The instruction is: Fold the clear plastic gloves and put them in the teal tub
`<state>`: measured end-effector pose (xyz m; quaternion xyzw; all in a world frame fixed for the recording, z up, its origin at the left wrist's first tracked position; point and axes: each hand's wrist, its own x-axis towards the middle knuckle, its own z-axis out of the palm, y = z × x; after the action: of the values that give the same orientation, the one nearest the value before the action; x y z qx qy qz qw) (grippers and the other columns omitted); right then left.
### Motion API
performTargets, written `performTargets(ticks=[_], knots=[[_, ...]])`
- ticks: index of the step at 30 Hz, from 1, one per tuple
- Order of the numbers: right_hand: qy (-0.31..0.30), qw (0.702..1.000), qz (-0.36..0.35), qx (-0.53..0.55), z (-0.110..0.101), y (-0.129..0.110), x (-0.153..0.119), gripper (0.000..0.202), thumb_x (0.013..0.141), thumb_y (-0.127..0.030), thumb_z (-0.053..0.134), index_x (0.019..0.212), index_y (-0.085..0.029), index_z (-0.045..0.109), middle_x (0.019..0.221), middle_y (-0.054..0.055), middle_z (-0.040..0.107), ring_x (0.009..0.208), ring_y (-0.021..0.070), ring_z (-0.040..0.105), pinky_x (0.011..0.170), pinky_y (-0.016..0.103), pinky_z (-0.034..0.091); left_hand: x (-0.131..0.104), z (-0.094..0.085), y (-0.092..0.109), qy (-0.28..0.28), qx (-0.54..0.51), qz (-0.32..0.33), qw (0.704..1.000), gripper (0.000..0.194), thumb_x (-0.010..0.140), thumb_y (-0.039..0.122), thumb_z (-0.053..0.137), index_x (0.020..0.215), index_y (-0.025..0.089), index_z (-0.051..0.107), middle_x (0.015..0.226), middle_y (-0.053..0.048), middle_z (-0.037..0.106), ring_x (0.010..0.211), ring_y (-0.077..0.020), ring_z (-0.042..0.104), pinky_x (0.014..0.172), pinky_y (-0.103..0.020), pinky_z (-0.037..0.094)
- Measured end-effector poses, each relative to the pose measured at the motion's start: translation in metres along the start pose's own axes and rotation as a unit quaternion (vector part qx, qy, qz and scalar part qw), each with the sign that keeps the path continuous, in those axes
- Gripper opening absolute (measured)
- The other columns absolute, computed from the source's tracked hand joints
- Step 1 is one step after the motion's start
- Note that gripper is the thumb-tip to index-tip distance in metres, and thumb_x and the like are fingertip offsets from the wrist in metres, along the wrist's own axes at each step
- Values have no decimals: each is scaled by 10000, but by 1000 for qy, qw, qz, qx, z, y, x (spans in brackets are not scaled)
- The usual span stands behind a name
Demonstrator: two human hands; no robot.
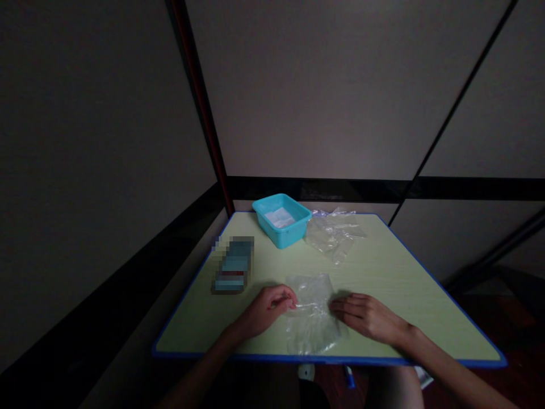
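A clear plastic bag (313, 329) lies flat near the front edge of the table, creased across its middle. My left hand (272, 307) pinches the bag's left edge between thumb and fingertips. On the opposite side, my right hand (368, 315) rests with its fingers stretched out, the fingertips touching the bag's right edge. Behind the bag stands a turquoise plastic basket (283, 234) with white sheets (280, 217) inside. More clear plastic bags (334, 236) lie crumpled to the right of the basket.
The pale green table (395, 267) has a blue rim. A pixelated, blurred-out object (234, 266) lies at its left side. Walls (319, 91) close in behind and on the left. Below the front edge, a blue and white item (349, 376) is on the floor.
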<state>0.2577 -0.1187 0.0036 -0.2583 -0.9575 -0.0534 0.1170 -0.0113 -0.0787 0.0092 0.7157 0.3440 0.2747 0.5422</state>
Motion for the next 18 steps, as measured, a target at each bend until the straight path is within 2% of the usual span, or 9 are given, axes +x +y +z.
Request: performTargets(ticks=[6,9,14,18], knots=[[-2,992,64,110,-8,2,1,287,878,-191,314,1046,-144,542,960,95,616,913,175,546,782,325,433,-1,-3,6,12,43,2,999,127,755,200,451,827,138,535,821,-41,587,714,-140,574,656,-252,431],[6,975,133,180,-11,3,4,265,872,-217,333,970,-155,571,882,82,620,840,173,560,742,305,430,1,-2,3,12,50,-2,999,133,748,180,442,839,140,530,842,-45,577,709,-136,575,652,-247,426],[52,912,297,280,-9,5,14,244,851,-248,353,788,-160,572,704,33,599,642,145,547,587,245,408,7,-1,-1,22,34,-24,999,142,727,170,457,863,150,489,726,0,532,655,-121,561,594,-221,412],[106,860,377,327,4,9,24,119,788,-208,384,863,-167,467,570,-21,533,485,116,474,449,206,329,15,0,-3,45,20,-39,998,158,724,171,440,882,167,445,738,32,454,566,-82,552,464,-168,362]])
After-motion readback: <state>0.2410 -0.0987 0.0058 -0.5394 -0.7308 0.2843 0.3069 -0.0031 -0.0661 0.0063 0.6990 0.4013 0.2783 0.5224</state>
